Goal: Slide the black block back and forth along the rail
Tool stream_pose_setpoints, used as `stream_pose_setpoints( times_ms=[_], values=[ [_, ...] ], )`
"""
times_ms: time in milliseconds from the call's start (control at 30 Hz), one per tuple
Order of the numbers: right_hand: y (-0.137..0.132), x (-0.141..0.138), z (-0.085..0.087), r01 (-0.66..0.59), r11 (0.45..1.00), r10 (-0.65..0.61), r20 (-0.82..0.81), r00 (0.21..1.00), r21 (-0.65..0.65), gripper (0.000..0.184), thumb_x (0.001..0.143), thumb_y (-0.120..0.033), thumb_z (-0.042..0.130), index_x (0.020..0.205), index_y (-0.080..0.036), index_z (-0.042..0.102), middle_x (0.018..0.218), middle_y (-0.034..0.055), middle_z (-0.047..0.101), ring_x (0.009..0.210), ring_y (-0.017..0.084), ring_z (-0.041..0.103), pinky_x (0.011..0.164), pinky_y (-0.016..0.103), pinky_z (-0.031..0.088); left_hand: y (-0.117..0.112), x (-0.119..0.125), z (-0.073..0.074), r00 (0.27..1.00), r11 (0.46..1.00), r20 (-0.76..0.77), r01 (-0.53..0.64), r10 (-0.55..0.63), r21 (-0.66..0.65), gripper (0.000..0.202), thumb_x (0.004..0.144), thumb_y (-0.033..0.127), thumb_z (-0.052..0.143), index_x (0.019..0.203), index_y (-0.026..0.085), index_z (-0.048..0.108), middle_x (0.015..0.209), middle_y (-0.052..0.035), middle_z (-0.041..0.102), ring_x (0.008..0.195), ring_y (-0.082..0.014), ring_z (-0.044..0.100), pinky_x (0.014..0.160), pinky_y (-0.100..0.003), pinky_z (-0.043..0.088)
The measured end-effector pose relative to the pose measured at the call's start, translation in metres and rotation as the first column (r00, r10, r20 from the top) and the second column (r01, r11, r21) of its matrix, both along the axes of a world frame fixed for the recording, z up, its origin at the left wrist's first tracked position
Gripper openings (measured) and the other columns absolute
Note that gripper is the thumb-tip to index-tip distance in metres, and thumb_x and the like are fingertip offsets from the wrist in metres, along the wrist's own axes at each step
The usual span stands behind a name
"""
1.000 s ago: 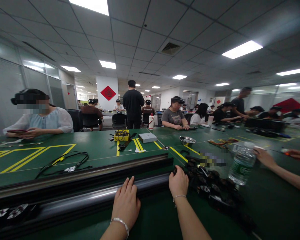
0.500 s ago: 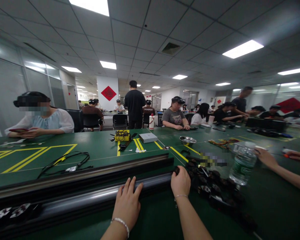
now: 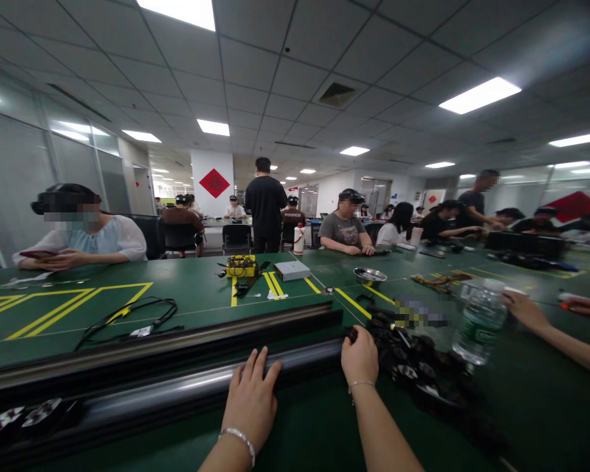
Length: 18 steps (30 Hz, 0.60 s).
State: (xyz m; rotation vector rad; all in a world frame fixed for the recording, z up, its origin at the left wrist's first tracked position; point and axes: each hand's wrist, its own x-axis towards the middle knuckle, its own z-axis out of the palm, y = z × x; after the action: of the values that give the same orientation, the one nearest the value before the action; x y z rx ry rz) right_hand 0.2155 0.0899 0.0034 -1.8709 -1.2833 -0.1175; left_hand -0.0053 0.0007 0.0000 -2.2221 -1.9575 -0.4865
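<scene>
A long black rail with a shiny rounded channel (image 3: 177, 387) lies across the green table in front of me. My left hand (image 3: 250, 396) rests on top of it, fingers spread, palm down. At the rail's right end, my right hand (image 3: 360, 357) is curled with thumb and fingers together around a small black piece (image 3: 350, 334), mostly covered by the fingers. Two round black parts with pale faces (image 3: 42, 413) sit in the rail's left end. Just right of my right hand lies a pile of similar dark round parts (image 3: 423, 367).
Behind the rail runs a second black rail (image 3: 275, 321). A looped black cable (image 3: 162, 305), a yellow bundle (image 3: 240, 265), a grey box (image 3: 292, 270) and a metal bowl (image 3: 370, 275) are farther back. A water bottle (image 3: 482, 324) stands right, near another person's hand (image 3: 526, 311).
My right hand has shifted slightly to the right at the rail's end, still curled. My left hand stays in place on the rail.
</scene>
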Motion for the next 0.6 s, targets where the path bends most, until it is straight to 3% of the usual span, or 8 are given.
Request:
stream_pose_setpoints(
  times_ms=[600],
  values=[
    [0.0035, 0.0078, 0.0, 0.012, 1.0, -0.011, -0.073, 0.997, 0.016, 0.039, 0.075, -0.017, 0.042, 0.113, -0.008, 0.049, 0.113, 0.015, 0.052, 0.105, 0.025, 0.049, 0.088, 0.03, 0.034, 0.0017, -0.0011, -0.003, 1.0, 1.0, -0.008, 0.003, -0.002, 0.009, 0.052, 0.072, 0.018, 0.042, 0.12, 0.037, 0.042, 0.141, 0.0002, 0.032, 0.131, -0.0198, 0.022, 0.102, -0.041, 0.019]
  ],
)
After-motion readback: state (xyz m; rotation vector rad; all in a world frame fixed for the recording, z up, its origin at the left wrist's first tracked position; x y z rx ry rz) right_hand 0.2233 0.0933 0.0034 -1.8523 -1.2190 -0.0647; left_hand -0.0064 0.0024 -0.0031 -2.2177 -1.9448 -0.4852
